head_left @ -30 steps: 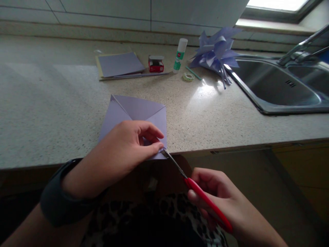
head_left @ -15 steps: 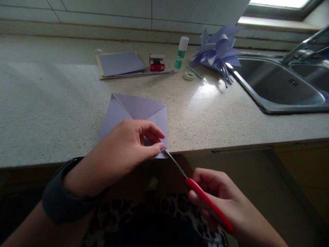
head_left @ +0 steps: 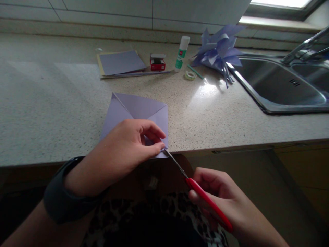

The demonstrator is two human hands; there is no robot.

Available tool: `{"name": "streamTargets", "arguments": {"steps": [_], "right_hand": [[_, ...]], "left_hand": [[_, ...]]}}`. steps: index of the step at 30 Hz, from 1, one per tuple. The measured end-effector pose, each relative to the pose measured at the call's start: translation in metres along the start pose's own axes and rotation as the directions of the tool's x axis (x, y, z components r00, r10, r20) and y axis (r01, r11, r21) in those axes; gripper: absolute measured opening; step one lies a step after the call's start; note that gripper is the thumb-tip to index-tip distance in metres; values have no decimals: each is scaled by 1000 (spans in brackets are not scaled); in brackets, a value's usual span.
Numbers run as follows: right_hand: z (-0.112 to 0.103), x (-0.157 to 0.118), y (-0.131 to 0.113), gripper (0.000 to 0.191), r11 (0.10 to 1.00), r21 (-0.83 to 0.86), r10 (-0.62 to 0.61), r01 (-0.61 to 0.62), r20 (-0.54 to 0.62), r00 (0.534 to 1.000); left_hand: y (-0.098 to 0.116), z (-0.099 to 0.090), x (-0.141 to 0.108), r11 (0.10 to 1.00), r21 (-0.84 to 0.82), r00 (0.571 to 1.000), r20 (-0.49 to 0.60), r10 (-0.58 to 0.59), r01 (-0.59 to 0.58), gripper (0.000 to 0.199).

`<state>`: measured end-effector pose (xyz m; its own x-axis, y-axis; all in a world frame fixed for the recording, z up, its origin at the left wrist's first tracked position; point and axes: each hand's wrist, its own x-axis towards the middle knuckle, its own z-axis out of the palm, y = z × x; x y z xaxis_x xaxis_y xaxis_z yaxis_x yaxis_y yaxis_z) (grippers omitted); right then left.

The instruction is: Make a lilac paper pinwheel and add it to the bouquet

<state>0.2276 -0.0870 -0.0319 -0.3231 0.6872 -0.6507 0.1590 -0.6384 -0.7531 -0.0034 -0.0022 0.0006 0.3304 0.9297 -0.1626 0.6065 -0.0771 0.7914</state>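
A square sheet of purple paper (head_left: 144, 104) with diagonal creases lies at the counter's front edge, its near corner sticking out past it. My left hand (head_left: 136, 142) rests over the paper and pinches it near that right-hand corner between thumb and fingers. In my right hand (head_left: 218, 192) are red-handled scissors (head_left: 205, 199), held below the counter edge. The tips of the blades touch the paper's corner beside my left thumb. My left hand hides much of the paper's middle and near side.
Behind the paper are a stack of paper sheets (head_left: 122, 63), a small red box (head_left: 157, 63), a glue stick (head_left: 181, 55), a tape roll (head_left: 190, 75) and a green stick (head_left: 195, 71). Purple paper pinwheels (head_left: 218, 49) lie beside the steel sink (head_left: 280, 82) at right.
Almost nothing differs. The whole view has shifted very slightly, while both hands, the paper and the scissors keep their places relative to each other.
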Motion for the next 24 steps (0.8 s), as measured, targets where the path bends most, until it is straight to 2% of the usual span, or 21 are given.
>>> {"name": "streamTargets", "arguments": {"steps": [8, 15, 24], "right_hand": [[1, 1, 0, 43, 999, -33, -16, 16, 8, 1000], [11, -1, 10, 40, 996, -75, -39, 38, -9, 999], [32, -1, 15, 42, 967, -216, -167, 134, -146, 975]], "left_hand": [[1, -2, -1, 1000, 7, 1000, -7, -17, 17, 15], [2, 0, 0, 1000, 16, 1000, -11, -15, 15, 19], [1, 0, -2, 1000, 2, 1000, -12, -18, 18, 20]]}}
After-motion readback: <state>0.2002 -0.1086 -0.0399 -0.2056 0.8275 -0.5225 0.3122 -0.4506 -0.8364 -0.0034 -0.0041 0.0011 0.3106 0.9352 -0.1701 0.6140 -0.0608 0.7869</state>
